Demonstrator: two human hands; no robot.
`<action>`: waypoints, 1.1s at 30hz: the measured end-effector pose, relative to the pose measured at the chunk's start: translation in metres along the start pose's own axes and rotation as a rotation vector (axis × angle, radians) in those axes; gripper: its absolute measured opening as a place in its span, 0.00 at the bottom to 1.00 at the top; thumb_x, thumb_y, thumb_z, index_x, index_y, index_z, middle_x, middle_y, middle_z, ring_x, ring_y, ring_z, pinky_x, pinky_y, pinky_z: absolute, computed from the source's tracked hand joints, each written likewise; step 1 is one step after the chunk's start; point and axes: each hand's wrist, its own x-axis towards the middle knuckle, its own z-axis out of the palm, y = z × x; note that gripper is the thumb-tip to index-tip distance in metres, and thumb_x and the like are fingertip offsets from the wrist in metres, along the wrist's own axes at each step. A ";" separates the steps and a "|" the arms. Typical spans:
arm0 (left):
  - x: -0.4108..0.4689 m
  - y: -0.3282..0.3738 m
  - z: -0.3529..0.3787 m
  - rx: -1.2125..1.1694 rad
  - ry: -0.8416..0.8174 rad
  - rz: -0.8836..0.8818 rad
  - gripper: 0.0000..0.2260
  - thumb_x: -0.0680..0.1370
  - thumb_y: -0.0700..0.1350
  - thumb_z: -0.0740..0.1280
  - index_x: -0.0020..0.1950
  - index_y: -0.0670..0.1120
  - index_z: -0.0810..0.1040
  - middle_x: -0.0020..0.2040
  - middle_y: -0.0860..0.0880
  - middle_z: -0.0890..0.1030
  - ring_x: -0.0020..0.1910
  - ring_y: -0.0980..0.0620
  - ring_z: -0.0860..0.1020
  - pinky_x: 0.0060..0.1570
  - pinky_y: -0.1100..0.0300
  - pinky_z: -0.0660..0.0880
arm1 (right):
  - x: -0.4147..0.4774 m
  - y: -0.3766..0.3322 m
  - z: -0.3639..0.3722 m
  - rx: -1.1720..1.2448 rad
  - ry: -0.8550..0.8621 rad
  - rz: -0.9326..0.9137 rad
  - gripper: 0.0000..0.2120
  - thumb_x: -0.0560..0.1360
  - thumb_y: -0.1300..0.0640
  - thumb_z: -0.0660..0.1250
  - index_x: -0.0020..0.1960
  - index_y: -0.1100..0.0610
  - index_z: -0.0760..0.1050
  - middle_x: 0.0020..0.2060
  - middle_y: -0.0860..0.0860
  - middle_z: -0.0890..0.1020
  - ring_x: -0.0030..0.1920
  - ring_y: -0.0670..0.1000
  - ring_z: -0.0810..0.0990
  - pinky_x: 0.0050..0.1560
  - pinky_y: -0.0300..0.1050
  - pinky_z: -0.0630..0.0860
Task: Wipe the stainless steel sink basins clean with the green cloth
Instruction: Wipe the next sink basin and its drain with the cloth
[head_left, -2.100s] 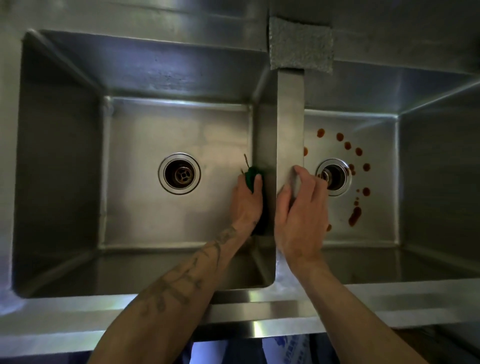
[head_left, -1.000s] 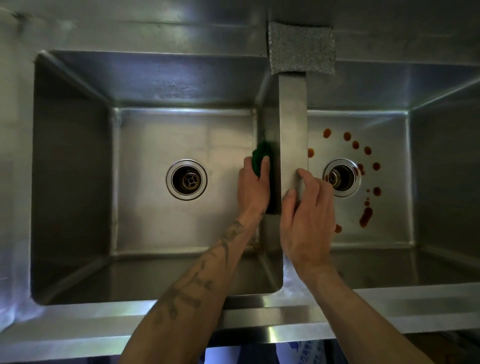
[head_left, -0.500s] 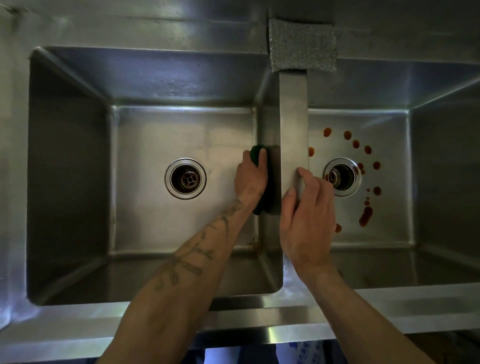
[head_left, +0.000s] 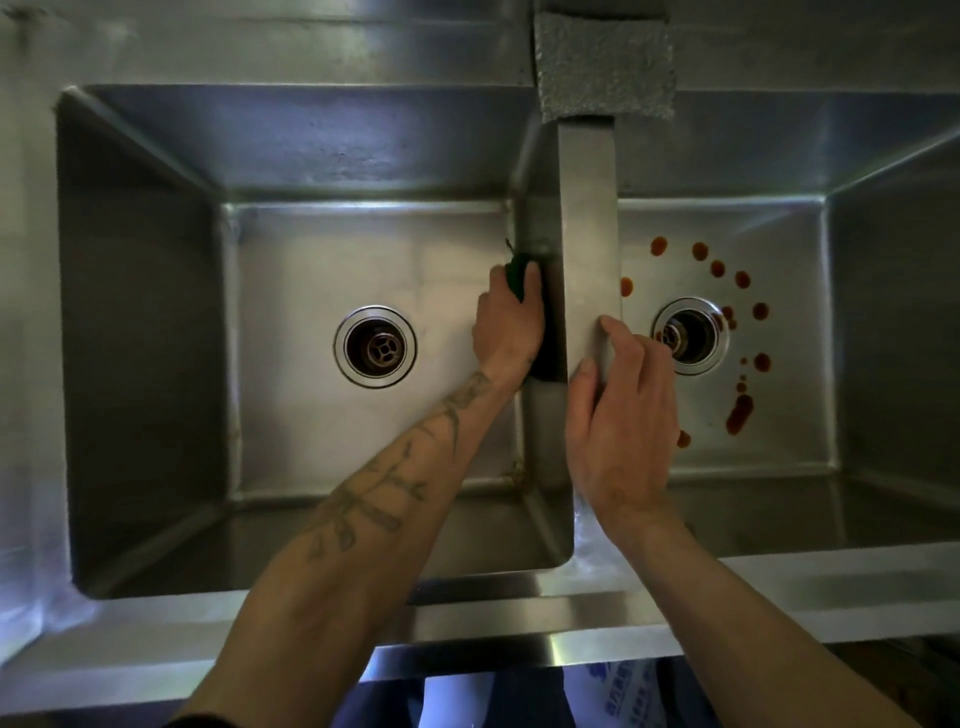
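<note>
A double stainless steel sink fills the view. Inside the left basin (head_left: 311, 249), my left hand (head_left: 506, 332) grips the green cloth (head_left: 515, 275) and presses it against that basin's right wall, beside the divider (head_left: 589, 208). Most of the cloth is hidden behind my fingers. My right hand (head_left: 618, 415) rests on top of the divider, fingers curled over its edge toward the right basin (head_left: 789, 441). Red-brown sauce spots (head_left: 740, 413) ring the right drain (head_left: 691, 335).
The left drain (head_left: 375, 346) sits in the middle of the left basin floor. A grey scouring pad (head_left: 605, 67) lies on the back ledge above the divider. The steel front rim (head_left: 467, 634) runs below my forearms.
My left hand has been rubbing the cloth back and forth along the left basin's right wall; since half a second ago it sits slightly lower. My right hand stays on the divider.
</note>
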 end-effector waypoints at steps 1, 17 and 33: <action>0.000 0.008 0.000 -0.037 0.049 0.061 0.21 0.86 0.65 0.55 0.66 0.51 0.73 0.58 0.45 0.82 0.57 0.40 0.81 0.59 0.46 0.77 | 0.000 0.000 0.001 -0.003 -0.001 0.002 0.19 0.85 0.50 0.58 0.73 0.55 0.66 0.61 0.58 0.76 0.56 0.54 0.76 0.54 0.47 0.78; 0.014 0.034 0.002 -0.162 0.150 0.148 0.21 0.86 0.63 0.57 0.70 0.50 0.73 0.58 0.46 0.80 0.57 0.43 0.80 0.60 0.46 0.77 | 0.001 -0.002 -0.001 0.018 -0.006 -0.002 0.18 0.85 0.50 0.57 0.73 0.54 0.65 0.61 0.59 0.76 0.56 0.56 0.77 0.53 0.54 0.80; 0.058 0.071 -0.007 -0.294 0.116 0.213 0.21 0.88 0.60 0.56 0.73 0.49 0.72 0.68 0.44 0.79 0.67 0.44 0.77 0.68 0.48 0.73 | 0.002 -0.002 -0.003 0.032 -0.048 0.021 0.19 0.85 0.51 0.57 0.73 0.56 0.66 0.62 0.59 0.76 0.57 0.57 0.77 0.54 0.58 0.80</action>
